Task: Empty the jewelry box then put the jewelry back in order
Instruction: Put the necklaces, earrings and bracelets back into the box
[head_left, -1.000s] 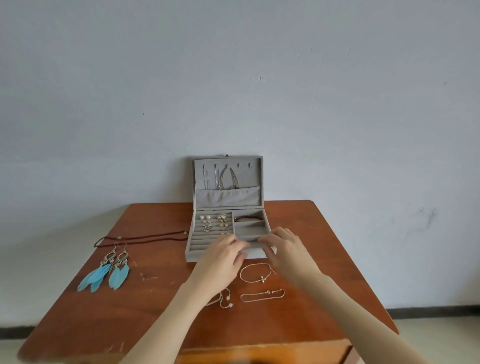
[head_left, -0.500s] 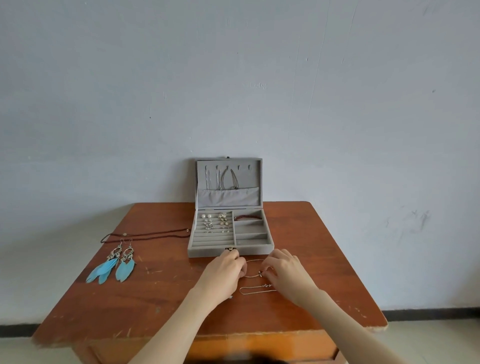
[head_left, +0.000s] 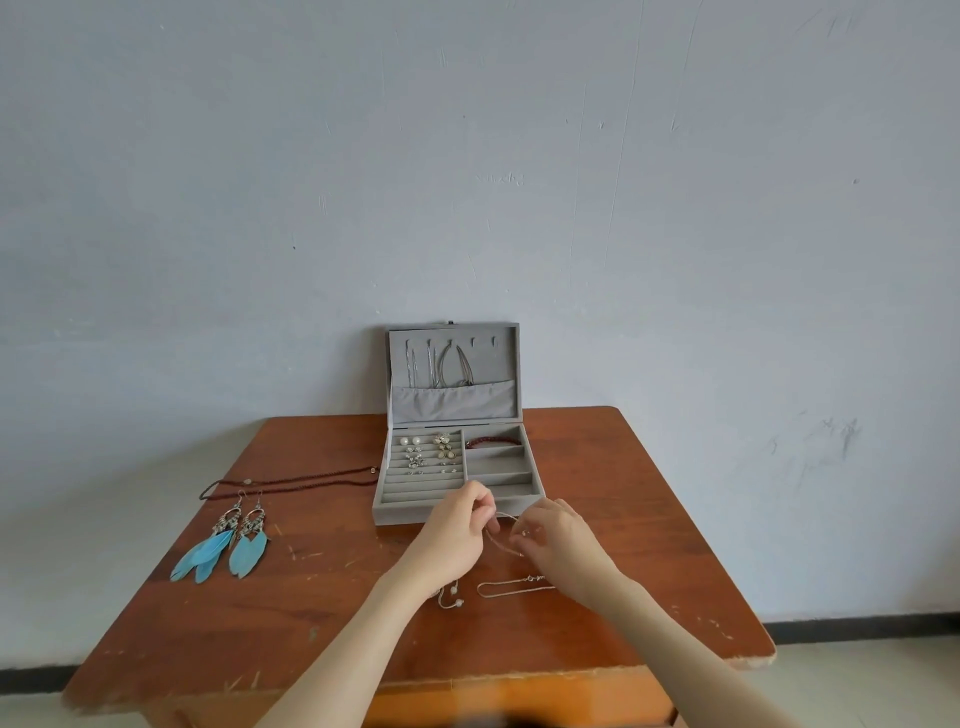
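An open grey jewelry box (head_left: 395, 512) stands at the back middle of the wooden table (head_left: 649, 519). Earrings sit in its ring rows and a dark red bracelet (head_left: 493, 442) lies in its top right compartment. Chains hang inside the lid. Just in front of the box my left hand (head_left: 457, 530) and my right hand (head_left: 558, 540) pinch the two ends of a thin gold bracelet (head_left: 501, 543), lifted off the table. Another thin chain bracelet (head_left: 511, 586) and a small pearl piece (head_left: 451, 597) lie on the table below my hands.
Blue feather earrings (head_left: 228, 548) lie on the left of the table, with a dark red cord necklace (head_left: 291, 480) behind them, reaching the box. The box lid leans near the grey wall. The table's front edge is chipped.
My hands came back from the box's front edge to the table, took hold of the upper thin bracelet and raised it off the wood.
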